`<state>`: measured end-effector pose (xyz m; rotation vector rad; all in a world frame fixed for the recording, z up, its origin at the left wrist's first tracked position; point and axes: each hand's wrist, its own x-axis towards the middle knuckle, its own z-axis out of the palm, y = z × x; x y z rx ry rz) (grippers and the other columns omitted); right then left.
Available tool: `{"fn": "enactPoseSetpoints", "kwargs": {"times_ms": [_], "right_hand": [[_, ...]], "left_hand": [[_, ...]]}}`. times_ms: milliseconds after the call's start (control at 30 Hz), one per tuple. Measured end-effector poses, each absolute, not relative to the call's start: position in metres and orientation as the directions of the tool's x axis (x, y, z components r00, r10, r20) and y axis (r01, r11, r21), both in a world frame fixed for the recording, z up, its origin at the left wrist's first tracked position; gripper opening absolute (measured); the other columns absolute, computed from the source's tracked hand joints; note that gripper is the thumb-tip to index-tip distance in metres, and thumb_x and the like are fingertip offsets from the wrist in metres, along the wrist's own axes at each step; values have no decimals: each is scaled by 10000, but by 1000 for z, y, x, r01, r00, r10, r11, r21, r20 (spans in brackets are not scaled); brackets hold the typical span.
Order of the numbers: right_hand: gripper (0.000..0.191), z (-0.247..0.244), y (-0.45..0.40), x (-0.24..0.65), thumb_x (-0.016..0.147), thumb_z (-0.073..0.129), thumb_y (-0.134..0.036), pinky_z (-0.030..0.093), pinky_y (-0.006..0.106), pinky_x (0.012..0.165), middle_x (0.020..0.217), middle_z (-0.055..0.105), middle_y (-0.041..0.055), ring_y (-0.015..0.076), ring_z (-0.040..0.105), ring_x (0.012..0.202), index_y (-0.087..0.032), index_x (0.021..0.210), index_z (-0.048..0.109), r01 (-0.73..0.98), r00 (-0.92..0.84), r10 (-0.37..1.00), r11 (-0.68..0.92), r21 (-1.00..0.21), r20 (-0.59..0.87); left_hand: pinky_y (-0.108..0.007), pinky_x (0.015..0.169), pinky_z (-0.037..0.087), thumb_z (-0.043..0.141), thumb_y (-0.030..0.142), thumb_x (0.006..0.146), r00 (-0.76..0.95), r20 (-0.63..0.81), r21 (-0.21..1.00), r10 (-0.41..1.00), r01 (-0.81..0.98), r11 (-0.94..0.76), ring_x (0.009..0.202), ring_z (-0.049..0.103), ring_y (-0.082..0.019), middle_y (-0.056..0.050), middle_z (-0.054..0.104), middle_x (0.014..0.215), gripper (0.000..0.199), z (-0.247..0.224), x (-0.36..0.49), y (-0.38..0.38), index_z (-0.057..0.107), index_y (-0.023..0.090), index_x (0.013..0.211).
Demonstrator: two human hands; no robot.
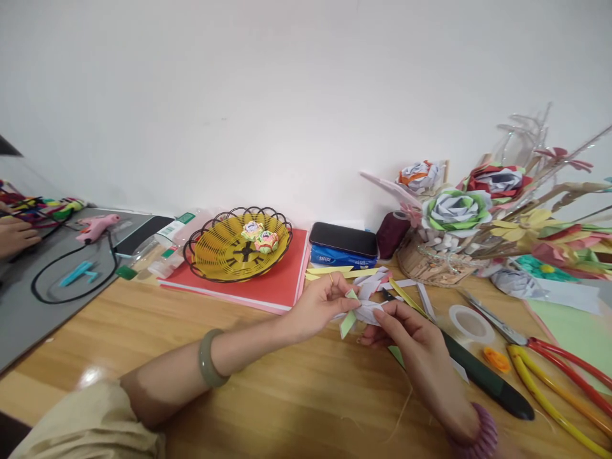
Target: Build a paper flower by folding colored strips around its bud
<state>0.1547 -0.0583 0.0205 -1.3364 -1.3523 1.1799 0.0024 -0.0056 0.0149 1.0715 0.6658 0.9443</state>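
Observation:
My left hand (318,306) pinches a light green paper strip (348,324) where it meets a piece of folded white paper strips (367,312). From the other side, my right hand (406,331) grips the white folded paper between thumb and fingers. Both hands hold the piece just above the wooden table (287,395). Behind them lie loose yellow paper strips (342,272) and white and pink ones. A dark green-handled tool (488,376) lies partly beneath my right hand, its far end near the strips.
A yellow woven basket (215,255) with small paper flowers rests on red paper (282,287). A phone (343,238) lies on a blue packet. To the right are a tape roll (471,324), scissors (521,341) and paper flowers (456,210). At left, another person's hand (16,236) is near a pink glue gun (97,227).

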Motion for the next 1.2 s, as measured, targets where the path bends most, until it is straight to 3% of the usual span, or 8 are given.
{"fn": "enactPoseSetpoints", "kwargs": {"times_ms": [400,967,1200], "right_hand": [[295,13,-59,155,790,528,-471,515,308,623,659,668,37,187,637,620,-196,684,524,231,-7,1000,17,-973,15],[283,13,-62,153,783,545,-448,501,271,597,626,649,21,169,616,609,-196,654,534,215,-2,998,64,-975,65],[273,13,-62,152,786,548,-430,488,271,593,614,643,18,168,608,604,-198,642,532,212,-7,998,64,-975,63]], "left_hand": [[-189,562,325,769,401,511,456,-21,898,890,-383,218,585,463,-39,20,590,738,505,15,3,-7,340,162,631],[-217,611,402,750,379,563,440,-57,877,896,-407,256,658,550,-84,-11,615,799,453,7,2,-7,367,163,678],[-188,564,413,738,347,593,434,-58,873,899,-414,257,630,545,-60,-25,609,889,419,7,1,-8,379,151,683]]}}
